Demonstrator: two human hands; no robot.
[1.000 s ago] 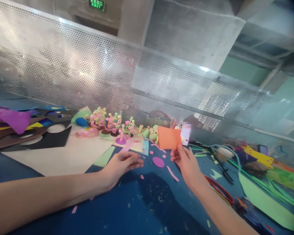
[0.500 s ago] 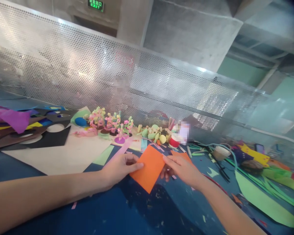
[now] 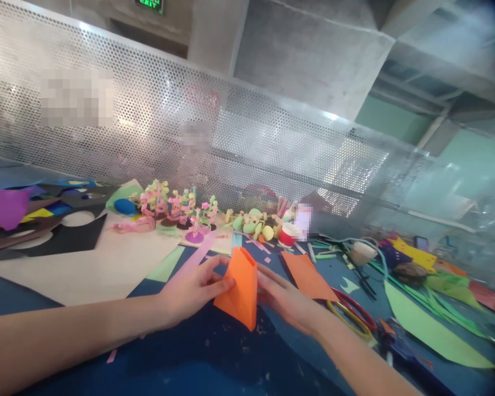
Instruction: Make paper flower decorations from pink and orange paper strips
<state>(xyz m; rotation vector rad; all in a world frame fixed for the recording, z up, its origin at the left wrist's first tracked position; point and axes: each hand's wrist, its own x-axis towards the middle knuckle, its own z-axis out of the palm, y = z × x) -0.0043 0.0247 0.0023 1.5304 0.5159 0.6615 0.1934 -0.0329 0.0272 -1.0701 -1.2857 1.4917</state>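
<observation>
A piece of orange paper [image 3: 240, 289] is held up over the blue table between both hands, its right side bent over into a curve. My left hand [image 3: 196, 289] pinches the paper's left edge between thumb and fingers. My right hand [image 3: 286, 297] presses against the bent right side with its fingers, partly hidden behind the sheet. Just beyond my right hand lies a second strip of orange paper [image 3: 307, 275]. Scissors with red and yellow handles [image 3: 355, 316] rest to the right of my right forearm.
Small pink and yellow paper models [image 3: 177, 206] stand at the back on white paper [image 3: 91, 272]. Black paper [image 3: 74, 234] and purple sheets pile at left. A red and white cup [image 3: 287, 235], green strips and a light green sheet [image 3: 429, 324] lie right. Behind rises a perforated metal screen [image 3: 247, 143].
The orange sheet was flat; its right side is now bent over. My right hand has moved left against it. The view has shifted slightly right, uncovering the second orange strip and scissors.
</observation>
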